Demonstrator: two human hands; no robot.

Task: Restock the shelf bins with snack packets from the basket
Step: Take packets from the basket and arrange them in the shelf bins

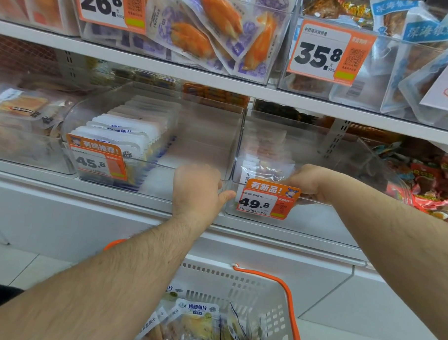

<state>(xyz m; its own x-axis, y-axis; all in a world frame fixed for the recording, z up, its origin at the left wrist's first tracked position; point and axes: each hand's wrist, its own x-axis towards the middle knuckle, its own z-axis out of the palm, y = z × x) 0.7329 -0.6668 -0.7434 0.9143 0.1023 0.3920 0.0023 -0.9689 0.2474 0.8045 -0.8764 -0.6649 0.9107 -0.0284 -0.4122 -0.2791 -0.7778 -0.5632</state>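
Observation:
Two clear shelf bins stand side by side on the middle shelf. The left bin (151, 164), tagged 45.8, holds a row of upright white packets (121, 137) in its left half. The right bin (318, 217), tagged 49.8, has a few packets (266, 169) near its front. My left hand (196, 191) curls over the front rim where the two bins meet, thumb against the right bin's corner. My right hand (309, 184) grips the right bin's front rim just right of its price tag (266, 202). The white basket (241, 286) with orange handles sits below, holding fish-snack packets (198, 320).
The upper shelf carries full bins tagged 26.8 (102, 2) and 35.8 (323, 53), overhanging the middle shelf. Red packets (428, 178) fill the bin to the right, and pale packets (23, 107) the bin at far left. A white cabinet front (87, 220) runs below the shelf.

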